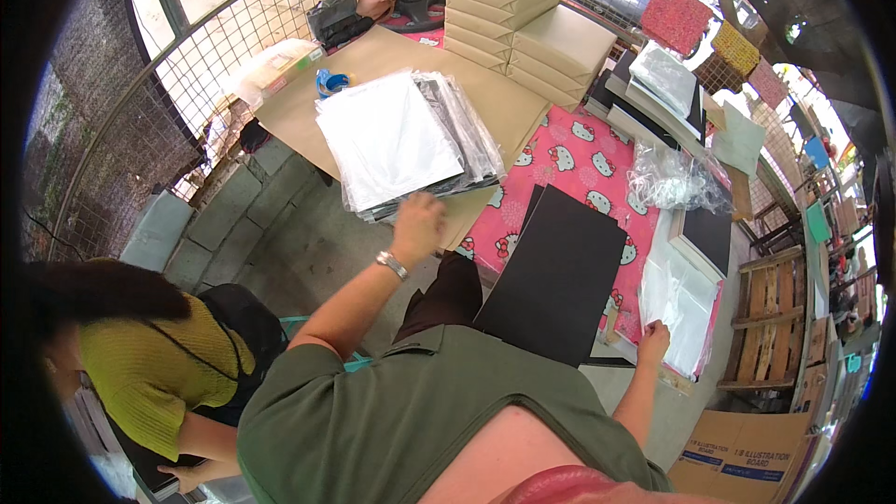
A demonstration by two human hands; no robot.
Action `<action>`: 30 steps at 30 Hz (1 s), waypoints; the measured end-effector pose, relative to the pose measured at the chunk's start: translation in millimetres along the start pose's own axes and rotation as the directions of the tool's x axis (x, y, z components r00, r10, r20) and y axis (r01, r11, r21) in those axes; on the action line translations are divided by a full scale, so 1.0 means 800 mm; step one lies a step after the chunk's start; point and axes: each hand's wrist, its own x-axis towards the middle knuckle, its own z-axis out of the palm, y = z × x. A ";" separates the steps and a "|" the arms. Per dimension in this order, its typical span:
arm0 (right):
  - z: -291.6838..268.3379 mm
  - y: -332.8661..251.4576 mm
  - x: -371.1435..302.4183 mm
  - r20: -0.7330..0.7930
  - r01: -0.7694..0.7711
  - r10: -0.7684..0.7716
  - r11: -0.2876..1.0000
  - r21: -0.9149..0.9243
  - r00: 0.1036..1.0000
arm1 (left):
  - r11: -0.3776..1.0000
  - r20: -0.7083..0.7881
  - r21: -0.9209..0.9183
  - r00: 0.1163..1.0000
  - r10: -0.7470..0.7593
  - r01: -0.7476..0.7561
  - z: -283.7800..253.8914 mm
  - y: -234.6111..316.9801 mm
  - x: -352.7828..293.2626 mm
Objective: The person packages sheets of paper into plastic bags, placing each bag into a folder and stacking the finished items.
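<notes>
My left hand (418, 224) is at the near edge of a stack of clear plastic-wrapped packs of white and black boards (387, 140). Its fingers are smeared, so I cannot make out whether they grip a pack. On the right, my right hand (655, 341) pinches the edge of a clear plastic sleeve (665, 294), which lies over a white surface. Between my hands, large black boards (560, 271) lie at the near side of the table, overhanging its edge toward me.
A pink cat-print cloth (565, 154) covers the table, partly under brown paper (299, 121). Tall stacked tan packets (504, 9), a blue tape dispenser (331, 84) and crumpled plastic (677, 177) lie around. At left a person in a yellow-green top (140, 373) touches black boards.
</notes>
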 end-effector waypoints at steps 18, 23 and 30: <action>-0.104 -0.276 -0.050 0.044 0.233 -0.394 0.627 0.743 0.918 | 0.563 0.170 -0.825 0.924 0.343 -0.057 -0.019 0.173 0.028; -0.161 -0.387 -0.041 0.082 0.171 -0.569 0.377 0.910 0.818 | 0.359 0.237 -0.918 0.958 0.161 0.167 -0.030 0.207 0.058; -0.181 -0.473 -0.023 0.042 0.145 -0.611 0.253 0.957 0.791 | 0.036 0.228 -0.966 0.907 -0.355 0.257 -0.086 0.166 0.157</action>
